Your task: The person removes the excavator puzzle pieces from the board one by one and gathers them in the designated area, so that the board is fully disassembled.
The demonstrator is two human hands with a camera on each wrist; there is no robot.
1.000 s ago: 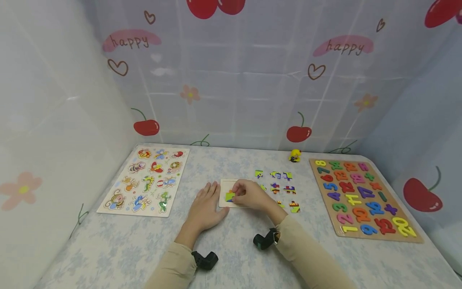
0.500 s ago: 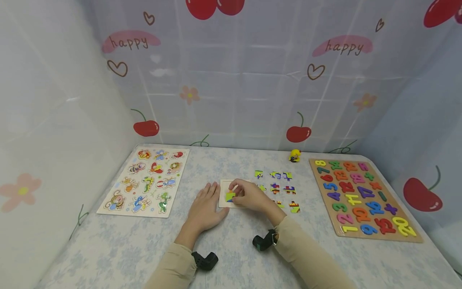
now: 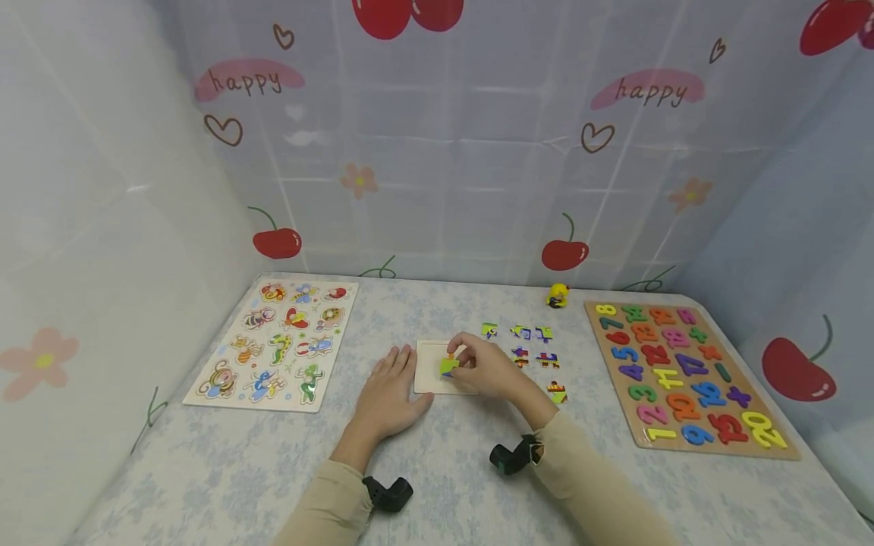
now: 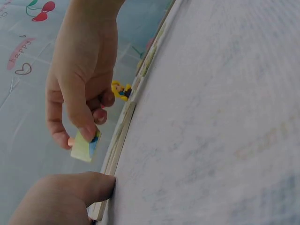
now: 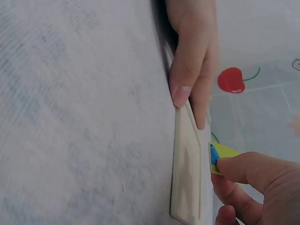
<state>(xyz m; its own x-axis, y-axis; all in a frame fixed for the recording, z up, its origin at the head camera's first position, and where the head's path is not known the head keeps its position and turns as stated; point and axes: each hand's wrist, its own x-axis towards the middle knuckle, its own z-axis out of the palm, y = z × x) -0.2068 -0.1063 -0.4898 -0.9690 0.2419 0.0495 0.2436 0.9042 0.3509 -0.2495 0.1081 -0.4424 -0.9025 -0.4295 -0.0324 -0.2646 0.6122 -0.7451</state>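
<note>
My right hand (image 3: 488,370) pinches a yellow-green and blue jigsaw piece (image 3: 448,367) between thumb and fingers. In the right wrist view that piece (image 5: 225,151) is held up just above the pale wooden puzzle tray (image 5: 187,164), apart from it. The tray (image 3: 426,370) lies on the table between both hands and shows no pieces in its visible part. My left hand (image 3: 388,396) rests flat at the tray's left side with fingers straight. Its thumb (image 4: 101,185) touches the tray's edge in the left wrist view.
Several loose jigsaw pieces (image 3: 548,359) lie right of the tray, some hidden by my right hand. An insect puzzle board (image 3: 262,356) lies at the left, a number board (image 3: 690,387) at the right. A small yellow figure (image 3: 558,295) stands at the back.
My right hand has shifted right with the jigsaw piece, which was over the tray's left part and is now over its middle. The left hand has stayed in place.
</note>
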